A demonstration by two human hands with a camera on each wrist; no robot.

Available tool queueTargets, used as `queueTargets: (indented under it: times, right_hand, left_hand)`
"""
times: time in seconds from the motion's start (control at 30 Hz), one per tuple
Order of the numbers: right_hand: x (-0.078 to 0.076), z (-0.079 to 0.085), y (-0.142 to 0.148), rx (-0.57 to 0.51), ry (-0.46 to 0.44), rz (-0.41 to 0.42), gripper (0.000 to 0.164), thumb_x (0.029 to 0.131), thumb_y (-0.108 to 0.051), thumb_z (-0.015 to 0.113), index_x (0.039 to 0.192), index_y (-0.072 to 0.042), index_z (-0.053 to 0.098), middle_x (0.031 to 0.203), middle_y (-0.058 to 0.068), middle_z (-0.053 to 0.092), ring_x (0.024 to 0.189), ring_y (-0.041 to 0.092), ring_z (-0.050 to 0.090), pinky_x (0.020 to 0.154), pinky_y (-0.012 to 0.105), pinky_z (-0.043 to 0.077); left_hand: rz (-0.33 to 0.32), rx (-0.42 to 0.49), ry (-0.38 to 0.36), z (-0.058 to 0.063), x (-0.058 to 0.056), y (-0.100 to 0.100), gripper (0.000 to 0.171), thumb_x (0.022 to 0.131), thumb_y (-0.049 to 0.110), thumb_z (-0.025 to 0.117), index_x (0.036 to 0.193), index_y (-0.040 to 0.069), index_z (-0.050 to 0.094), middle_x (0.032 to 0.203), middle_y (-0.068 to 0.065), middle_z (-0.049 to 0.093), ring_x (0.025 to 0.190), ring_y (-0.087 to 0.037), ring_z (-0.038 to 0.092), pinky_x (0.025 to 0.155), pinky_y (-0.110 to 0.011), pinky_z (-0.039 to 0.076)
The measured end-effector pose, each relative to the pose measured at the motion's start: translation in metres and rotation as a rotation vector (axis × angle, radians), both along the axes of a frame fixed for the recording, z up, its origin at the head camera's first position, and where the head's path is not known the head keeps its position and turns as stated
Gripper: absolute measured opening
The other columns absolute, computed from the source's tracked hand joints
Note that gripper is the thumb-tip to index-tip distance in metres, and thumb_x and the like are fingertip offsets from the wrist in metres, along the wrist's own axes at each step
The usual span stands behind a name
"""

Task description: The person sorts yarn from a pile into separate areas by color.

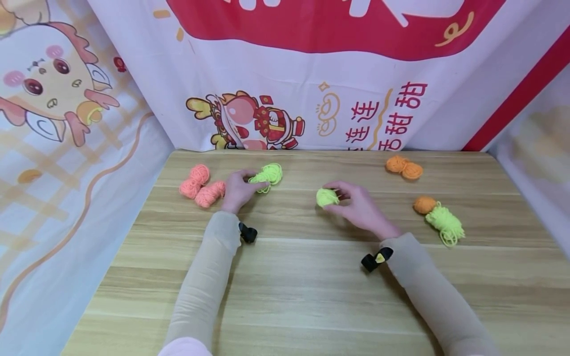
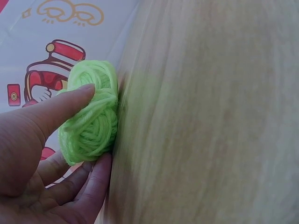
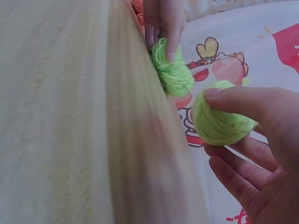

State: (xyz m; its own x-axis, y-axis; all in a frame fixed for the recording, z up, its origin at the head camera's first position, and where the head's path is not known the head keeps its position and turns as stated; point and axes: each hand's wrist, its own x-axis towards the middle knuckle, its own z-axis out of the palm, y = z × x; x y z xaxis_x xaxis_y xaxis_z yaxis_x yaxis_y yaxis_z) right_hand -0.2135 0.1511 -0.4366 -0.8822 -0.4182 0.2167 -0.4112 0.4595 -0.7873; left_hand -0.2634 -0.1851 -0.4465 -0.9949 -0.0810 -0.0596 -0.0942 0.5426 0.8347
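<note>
Near the back left of the table, my left hand (image 1: 239, 190) holds a bright green skein of yarn (image 1: 271, 174), its thumb across the top and its fingers underneath. In the left wrist view, that green skein (image 2: 91, 126) sits low beside the wood surface. Toward the middle, my right hand (image 1: 359, 206) pinches a small yellow-green ball of yarn (image 1: 327, 197) between thumb and fingers. Its rounded, wound strands show clearly on the ball (image 3: 222, 116) in the right wrist view, where it looks raised off the table.
Pink yarn skeins (image 1: 210, 194) lie just left of my left hand. At the back right is an orange skein (image 1: 403, 167). Nearer, an orange ball (image 1: 425, 204) touches another green skein (image 1: 445, 224). A printed cloth (image 1: 276, 64) hangs behind the wooden table (image 1: 285, 296).
</note>
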Motion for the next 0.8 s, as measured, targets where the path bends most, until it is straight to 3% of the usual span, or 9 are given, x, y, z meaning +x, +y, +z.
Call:
queueTargets:
  times: [0.57,0.8]
  right_hand:
    - [-0.02,0.012,-0.016,-0.064,-0.028,-0.056,0.048,0.084,-0.019,0.087,0.128,-0.016,0.068,0.115,0.002,0.069,0.097,0.021,0.065,0.086,0.042,0.054]
    - [-0.027,0.026,-0.029,-0.098,0.007,-0.045,0.05,0.083,-0.016,0.087,0.129,-0.011,0.067,0.115,0.004,0.068,0.1,0.023,0.065,0.091,0.05,0.052]
  left_hand:
    - [0.007,-0.014,0.001,-0.004,-0.002,-0.001,0.056,0.083,0.033,0.087,0.129,0.006,0.067,0.128,-0.012,0.064,0.111,-0.025,0.056,0.096,-0.042,0.048]
    - [0.013,-0.015,-0.007,-0.003,-0.002,0.0,0.058,0.083,0.033,0.086,0.13,0.006,0.067,0.13,-0.012,0.063,0.111,-0.026,0.058,0.096,-0.042,0.048]
